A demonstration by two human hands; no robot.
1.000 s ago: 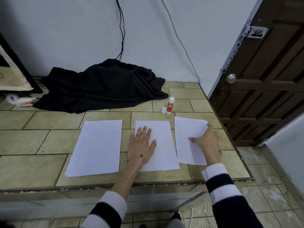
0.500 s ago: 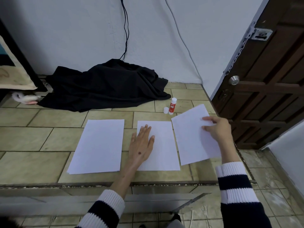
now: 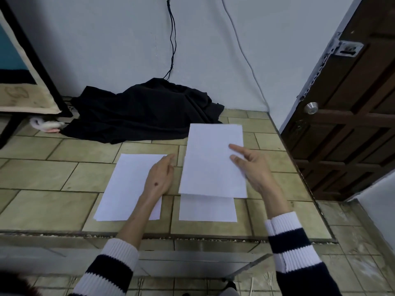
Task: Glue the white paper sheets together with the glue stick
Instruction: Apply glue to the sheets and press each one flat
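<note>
My right hand (image 3: 254,169) grips a white paper sheet (image 3: 209,161) by its right edge and holds it lifted, roughly upright in view, over the middle sheet. Only the near end of that middle sheet (image 3: 207,209) shows below it on the tiled floor. A third sheet (image 3: 126,189) lies flat to the left. My left hand (image 3: 159,178) is flat with fingers extended, over the right edge of the left sheet and the gap between the two lying sheets, holding nothing. The glue stick is not visible; the lifted sheet covers the spot behind it.
A heap of black cloth (image 3: 145,112) lies against the wall behind the sheets, with cables (image 3: 172,39) hanging above it. A brown wooden door (image 3: 350,116) stands at the right. The tiled platform ends in a step edge (image 3: 171,236) just in front of me.
My right hand has lifted the right sheet and carried it left, over the middle sheet. My left hand has slid off the middle sheet toward the left sheet. The glue stick is now hidden.
</note>
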